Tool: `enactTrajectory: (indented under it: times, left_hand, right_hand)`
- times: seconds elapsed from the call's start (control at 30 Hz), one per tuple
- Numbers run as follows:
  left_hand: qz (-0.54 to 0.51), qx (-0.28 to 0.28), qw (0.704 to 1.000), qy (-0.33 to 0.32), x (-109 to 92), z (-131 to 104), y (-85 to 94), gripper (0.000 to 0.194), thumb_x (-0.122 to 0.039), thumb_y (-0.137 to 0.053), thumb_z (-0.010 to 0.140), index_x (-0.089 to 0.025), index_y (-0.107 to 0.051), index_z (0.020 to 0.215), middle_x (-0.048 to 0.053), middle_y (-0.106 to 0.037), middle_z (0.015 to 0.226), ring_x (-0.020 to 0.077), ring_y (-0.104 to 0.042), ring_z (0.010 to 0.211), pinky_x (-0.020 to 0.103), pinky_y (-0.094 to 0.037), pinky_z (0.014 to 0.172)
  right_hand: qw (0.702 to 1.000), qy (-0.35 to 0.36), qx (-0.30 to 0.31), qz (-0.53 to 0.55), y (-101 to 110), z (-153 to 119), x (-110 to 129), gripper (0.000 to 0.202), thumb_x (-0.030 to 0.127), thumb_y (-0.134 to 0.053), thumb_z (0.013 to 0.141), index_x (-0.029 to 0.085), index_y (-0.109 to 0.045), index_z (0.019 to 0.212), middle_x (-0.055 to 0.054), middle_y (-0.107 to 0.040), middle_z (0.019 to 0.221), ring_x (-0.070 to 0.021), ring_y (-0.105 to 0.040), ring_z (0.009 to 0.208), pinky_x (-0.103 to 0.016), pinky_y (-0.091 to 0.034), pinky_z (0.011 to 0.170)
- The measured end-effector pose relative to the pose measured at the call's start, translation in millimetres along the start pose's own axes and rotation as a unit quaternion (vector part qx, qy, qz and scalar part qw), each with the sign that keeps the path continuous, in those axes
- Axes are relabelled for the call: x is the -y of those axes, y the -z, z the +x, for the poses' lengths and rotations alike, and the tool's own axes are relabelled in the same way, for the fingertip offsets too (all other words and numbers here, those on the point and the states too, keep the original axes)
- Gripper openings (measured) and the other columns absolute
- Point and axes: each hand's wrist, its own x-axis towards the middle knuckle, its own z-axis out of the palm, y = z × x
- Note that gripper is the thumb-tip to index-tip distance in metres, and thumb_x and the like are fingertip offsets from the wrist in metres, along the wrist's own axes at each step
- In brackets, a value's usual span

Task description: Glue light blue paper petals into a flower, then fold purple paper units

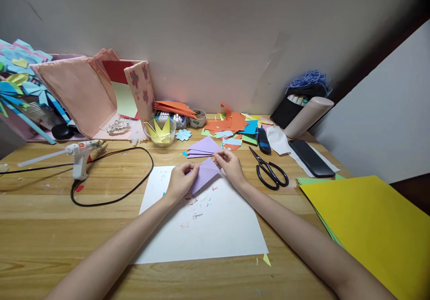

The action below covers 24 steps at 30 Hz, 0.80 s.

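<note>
Above the white paper sheet (228,228), a piece of purple paper (203,177) is held between both hands. My left hand (181,181) is closed on its left edge, thumb on top. The fingers of my right hand (230,165) pinch near its upper right corner. Just behind, several folded purple papers (203,146) lie in a small stack, close to my right fingertips. Marks of red, blue and black dot the white sheet. Black-handled scissors (268,170) rest to the right of my right hand.
At left lies a hot glue gun (80,159) with its looping black cord (151,170). Coloured paper scraps (231,123) and a clear bowl (161,134) are at the back. On the right are a black phone (311,157), a utility knife (264,140) and large yellow sheets (372,224).
</note>
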Motion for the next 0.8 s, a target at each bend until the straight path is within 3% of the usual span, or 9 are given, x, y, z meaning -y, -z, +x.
enactTrajectory:
  times: [0.13, 0.27, 0.57, 0.8]
  left_hand:
    - [-0.01, 0.035, 0.999, 0.0, -2, 0, 0.1, 0.032, -0.043, -0.051, 0.079, -0.014, -0.065, 0.077, 0.005, -0.064, 0.073, 0.0154, -0.055, 0.066, 0.023, -0.04, 0.057]
    - [0.013, 0.052, 0.998, -0.012, -7, -2, 0.0, 0.033, -0.044, -0.049, 0.08, -0.015, -0.065, 0.076, 0.004, -0.064, 0.072, 0.0153, -0.054, 0.065, 0.022, -0.038, 0.055]
    - [0.042, 0.062, 0.997, -0.028, -8, -3, -0.7, 0.032, -0.042, -0.046, 0.081, -0.016, -0.062, 0.072, 0.003, -0.059, 0.066, 0.0145, -0.049, 0.06, 0.023, -0.035, 0.052]
    - [0.08, 0.036, 0.995, -0.053, -11, -5, -2.5, 0.029, -0.038, -0.046, 0.082, -0.017, -0.059, 0.068, 0.002, -0.058, 0.064, 0.0142, -0.049, 0.059, 0.023, -0.034, 0.053]
  right_hand:
    - [0.992, 0.063, 0.105, -0.04, -1, -6, 7, 0.026, 0.037, -0.064, 0.071, 0.019, -0.06, 0.09, -0.005, -0.062, 0.093, -0.0172, -0.056, 0.086, -0.028, -0.043, 0.074]
    - [0.981, 0.053, 0.171, -0.079, -1, -11, 13, 0.023, 0.038, -0.064, 0.071, 0.018, -0.061, 0.082, -0.002, -0.062, 0.081, -0.0161, -0.056, 0.074, -0.026, -0.042, 0.064]
    - [0.982, 0.082, 0.142, -0.091, -2, -8, 8, 0.014, 0.03, -0.061, 0.072, 0.016, -0.06, 0.071, -0.002, -0.061, 0.072, -0.0147, -0.054, 0.069, -0.025, -0.041, 0.063]
    - [0.992, 0.048, 0.079, -0.087, -2, -6, 1, 0.015, 0.031, -0.061, 0.07, 0.016, -0.058, 0.067, -0.001, -0.057, 0.065, -0.0126, -0.05, 0.058, -0.024, -0.039, 0.054]
